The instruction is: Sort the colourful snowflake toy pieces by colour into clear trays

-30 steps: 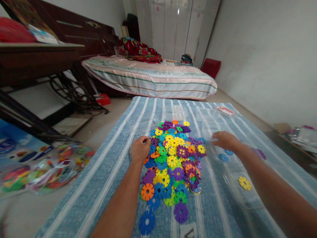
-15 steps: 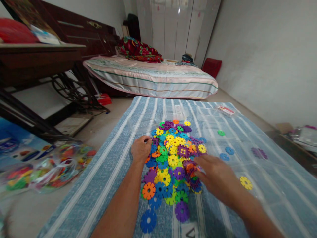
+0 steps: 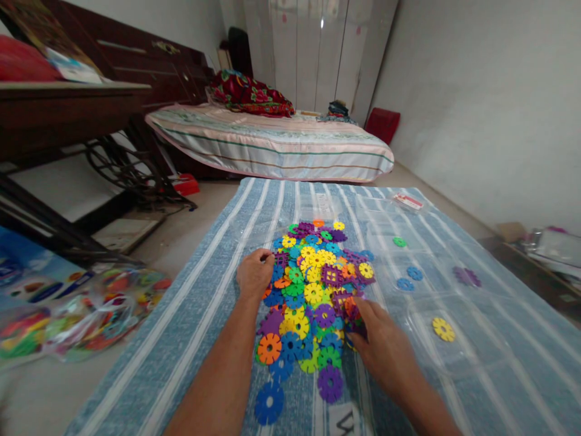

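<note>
A pile of colourful plastic snowflake discs [image 3: 313, 290] lies on a blue striped cloth [image 3: 204, 315]. My left hand [image 3: 254, 274] rests curled at the pile's left edge, fingertips touching the discs there. My right hand [image 3: 379, 345] lies on the pile's lower right side, fingers bent over orange and purple discs; whether it grips one is hidden. Clear round containers [image 3: 454, 336] sit to the right, one holding a yellow disc [image 3: 443, 329], others holding blue discs [image 3: 408, 278], a green disc [image 3: 399, 241] and a purple disc [image 3: 466, 277].
A clear bag of more coloured pieces [image 3: 86, 309] lies on the floor at left. A mattress [image 3: 272, 142] lies beyond the cloth. A dark treadle sewing table [image 3: 68, 121] stands at left. A low shelf with clutter [image 3: 540, 254] is at right.
My right hand has come back from the containers at the right to the pile's lower right side. The green disc now lies in a container. My left hand stayed put.
</note>
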A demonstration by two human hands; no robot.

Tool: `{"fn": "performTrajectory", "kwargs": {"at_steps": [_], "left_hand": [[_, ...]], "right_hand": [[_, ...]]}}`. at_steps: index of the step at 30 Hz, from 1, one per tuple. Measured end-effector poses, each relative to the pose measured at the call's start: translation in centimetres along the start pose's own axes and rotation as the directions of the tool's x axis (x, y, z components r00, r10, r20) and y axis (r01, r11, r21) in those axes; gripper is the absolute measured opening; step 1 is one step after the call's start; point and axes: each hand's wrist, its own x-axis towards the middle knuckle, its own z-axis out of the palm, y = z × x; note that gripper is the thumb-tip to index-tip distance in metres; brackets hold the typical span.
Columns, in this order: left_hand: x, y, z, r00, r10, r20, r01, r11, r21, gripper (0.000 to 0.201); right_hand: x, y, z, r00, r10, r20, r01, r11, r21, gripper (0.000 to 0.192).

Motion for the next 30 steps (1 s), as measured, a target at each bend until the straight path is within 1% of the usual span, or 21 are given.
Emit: {"fn": "performTrajectory", "kwargs": {"at_steps": [3,6,9,11,12,14,16,18,19,21,22,23,24,25,26,27,28,29,30], "left_hand": [[0.0,0.2,-0.2,1.000,-0.006,0.010,0.005,1.000,0.013,0.023],[0.2,0.3,-0.3,1.000,-0.012,0.017,0.011,0.999,0.030,0.023],[0.4,0.3,-0.4,1.000,-0.007,0.016,0.007,0.999,0.036,0.024],[0.5,0.2,-0.4,1.000,-0.010,0.015,0.009,0.999,0.036,0.024],[0.5,0.2,-0.3,1.000,-0.013,0.014,0.013,0.999,0.036,0.024],[0.5,0.2,-0.3,1.000,-0.012,0.012,0.011,0.999,0.032,0.024],[0.4,0.3,-0.3,1.000,0.002,0.013,-0.002,1.000,0.027,0.024],[0.3,0.3,-0.3,1.000,0.006,0.021,-0.006,1.000,0.024,0.025],[0.2,0.3,-0.3,1.000,0.004,0.026,-0.004,1.000,0.023,0.025],[0.1,0.3,-0.2,1.000,-0.004,0.030,0.004,1.000,0.014,0.025],[0.1,0.3,-0.2,1.000,-0.005,0.028,0.005,1.000,0.006,0.024],[0.1,0.3,-0.2,1.000,-0.006,0.026,0.006,1.000,-0.001,0.024],[0.0,0.3,-0.2,1.000,-0.004,0.023,0.004,1.000,-0.007,0.023],[0.0,0.3,-0.2,1.000,-0.003,0.020,0.003,1.000,-0.010,0.023],[0.0,0.3,-0.1,1.000,-0.003,0.018,0.003,1.000,-0.010,0.023],[0.0,0.3,-0.1,1.000,-0.003,0.015,0.003,1.000,-0.010,0.023],[0.0,0.3,-0.1,1.000,-0.003,0.013,0.003,1.000,-0.010,0.023],[0.0,0.3,0.0,1.000,-0.004,0.012,0.004,1.000,-0.011,0.023],[0.0,0.3,0.0,1.000,-0.007,0.013,0.007,1.000,-0.012,0.023]], "right_hand": [[-0.3,0.1,0.2,0.999,-0.035,-0.014,0.035,0.999,0.026,0.047],[-0.8,0.1,-0.2,0.991,-0.108,-0.083,0.113,0.992,0.059,0.045],[-1.1,0.9,-1.6,0.964,-0.175,-0.202,0.185,0.982,0.032,0.042],[-0.9,2.1,-3.3,0.944,-0.187,-0.272,0.187,0.982,-0.027,0.038],[-0.5,3.0,-4.4,0.938,-0.176,-0.300,0.164,0.984,-0.066,0.038],[0.5,5.3,-7.0,0.930,-0.115,-0.349,0.062,0.985,-0.159,0.038],[2.0,8.1,-9.8,0.926,-0.005,-0.379,-0.103,0.958,-0.266,0.038],[3.6,10.9,-12.4,0.914,0.120,-0.387,-0.272,0.890,-0.366,0.041],[4.3,12.2,-13.6,0.907,0.176,-0.382,-0.336,0.851,-0.405,0.043],[5.2,14.2,-15.2,0.885,0.283,-0.370,-0.435,0.788,-0.436,0.048],[5.4,14.8,-15.6,0.873,0.319,-0.369,-0.467,0.766,-0.441,0.051],[5.4,15.1,-15.6,0.866,0.334,-0.373,-0.482,0.757,-0.442,0.053],[5.2,15.1,-15.3,0.869,0.322,-0.376,-0.473,0.764,-0.439,0.054],[4.8,14.7,-14.6,0.879,0.286,-0.381,-0.442,0.786,-0.432,0.052],[4.2,13.9,-13.6,0.895,0.224,-0.386,-0.384,0.826,-0.412,0.048],[3.5,12.8,-12.3,0.915,0.143,-0.378,-0.294,0.877,-0.380,0.044],[2.7,11.5,-10.8,0.925,0.059,-0.376,-0.194,0.923,-0.332,0.038],[1.7,9.9,-9.2,0.930,-0.039,-0.364,-0.059,0.965,-0.254,0.033],[0.8,8.3,-7.7,0.934,-0.128,-0.334,0.073,0.982,-0.173,0.030]]}}
